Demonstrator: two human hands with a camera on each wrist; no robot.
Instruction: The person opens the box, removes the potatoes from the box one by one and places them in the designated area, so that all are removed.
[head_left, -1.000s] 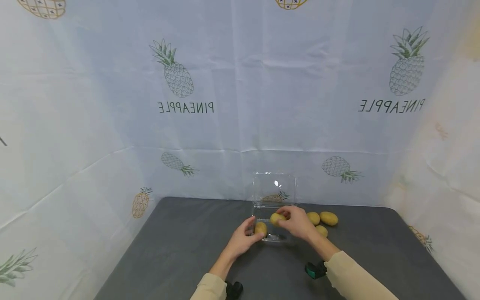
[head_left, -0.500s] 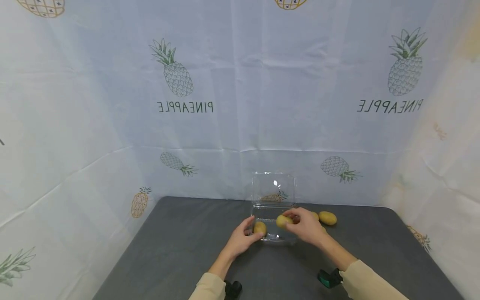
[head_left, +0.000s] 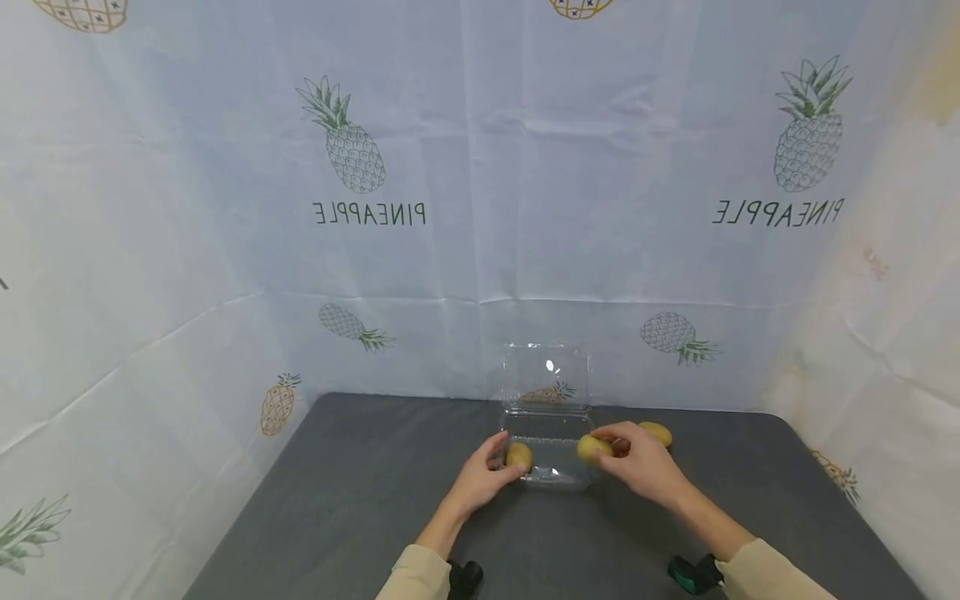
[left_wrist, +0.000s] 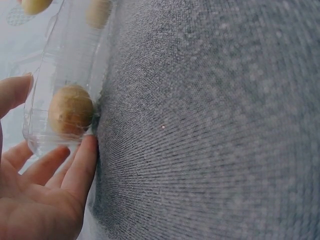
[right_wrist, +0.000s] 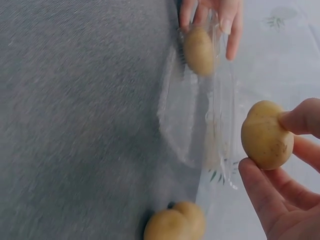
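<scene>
Near the back of the dark table stands a clear plastic container [head_left: 555, 479], its lid [head_left: 547, 367] raised upright. My left hand [head_left: 477, 479] holds its left corner, the thumb at the front wall and the fingers along the end. One potato [left_wrist: 71, 110] lies inside at that end, next to those fingers. My right hand [head_left: 648, 467] pinches another potato [right_wrist: 267, 135] between thumb and fingertips, raised above the container's right edge. Just behind the right hand, a further potato [head_left: 656, 432] lies on the table, partly covered by the hand in the head view.
Low in the right wrist view, two potatoes [right_wrist: 172, 225] lie close together on the grey cloth-covered table [head_left: 360, 500]. A white curtain [head_left: 480, 250] printed with pineapples hangs behind and at both sides. Black devices [head_left: 693, 575] sit at both wrists.
My right hand has moved right with its potato, from over the middle of the container to its right edge, covering more of the table potatoes. The left hand has stayed in place.
</scene>
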